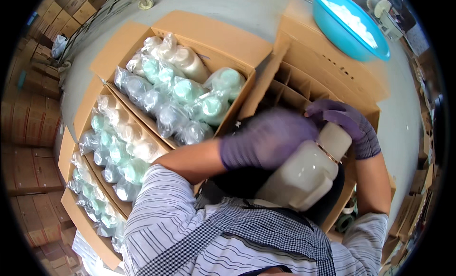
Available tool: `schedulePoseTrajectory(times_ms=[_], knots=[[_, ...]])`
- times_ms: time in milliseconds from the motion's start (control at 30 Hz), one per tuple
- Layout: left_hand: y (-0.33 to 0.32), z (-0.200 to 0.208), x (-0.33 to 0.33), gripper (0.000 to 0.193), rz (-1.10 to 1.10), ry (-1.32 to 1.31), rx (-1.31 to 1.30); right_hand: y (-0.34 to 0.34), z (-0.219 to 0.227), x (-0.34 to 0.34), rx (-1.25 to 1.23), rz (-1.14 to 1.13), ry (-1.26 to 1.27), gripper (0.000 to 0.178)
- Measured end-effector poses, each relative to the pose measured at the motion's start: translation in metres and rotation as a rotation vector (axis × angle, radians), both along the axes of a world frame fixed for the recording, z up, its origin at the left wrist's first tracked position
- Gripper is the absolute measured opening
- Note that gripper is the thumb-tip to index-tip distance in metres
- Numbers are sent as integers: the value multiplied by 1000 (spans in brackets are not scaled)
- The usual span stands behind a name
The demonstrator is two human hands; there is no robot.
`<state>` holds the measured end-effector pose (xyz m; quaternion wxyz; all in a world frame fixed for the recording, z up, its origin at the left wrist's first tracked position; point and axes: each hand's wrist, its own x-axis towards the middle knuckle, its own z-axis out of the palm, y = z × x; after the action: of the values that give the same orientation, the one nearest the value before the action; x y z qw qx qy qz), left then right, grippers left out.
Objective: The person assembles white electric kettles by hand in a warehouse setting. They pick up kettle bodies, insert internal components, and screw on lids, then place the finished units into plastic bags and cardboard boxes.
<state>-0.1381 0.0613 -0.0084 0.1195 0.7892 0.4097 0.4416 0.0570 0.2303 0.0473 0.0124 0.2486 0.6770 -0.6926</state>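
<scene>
- The cream bottle (299,176) lies tilted against the person's lap, its cap (335,139) pointing up and to the right, with a shiny band below the cap.
- The left hand (271,138), in a purple glove, is blurred beside the bottle; I cannot tell whether it grips it.
- The right hand (343,118), also gloved, is bent over the cap's far end with fingers curled; I cannot tell whether they are clamped on it.
- The far box (211,31) holds bagged bottles in rows of white, pale green and grey.
- The middle box (87,105) and the near box (88,238), to the left, hold more bagged bottles in similar colours.
- The right box (342,69), flaps open, has cardboard dividers (289,95) forming cells.
- A blue tub (327,29) at the upper right contains white pieces (349,19).
</scene>
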Motion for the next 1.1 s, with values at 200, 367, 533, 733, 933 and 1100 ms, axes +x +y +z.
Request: schedulePoseTrajectory(times_ms=[200,367,533,733,933,1100], knots=[[61,-141,-335,91,1643,22,-681,29,-35,-33,-76,-22,-28,40],[36,-219,-423,51,1562,272,-987,39,-43,-43,14,27,-17,43],[38,-127,-360,28,1291,151,-692,35,-37,-38,99,36,-35,47],[45,26,-245,21,702,-375,-456,27,-28,-48,129,134,-17,47],[98,144,-139,29,-278,-242,-75,23,-30,-41,375,136,51,87],[208,180,-11,19,-763,-1125,-531,19,-36,-50,549,-129,250,91]])
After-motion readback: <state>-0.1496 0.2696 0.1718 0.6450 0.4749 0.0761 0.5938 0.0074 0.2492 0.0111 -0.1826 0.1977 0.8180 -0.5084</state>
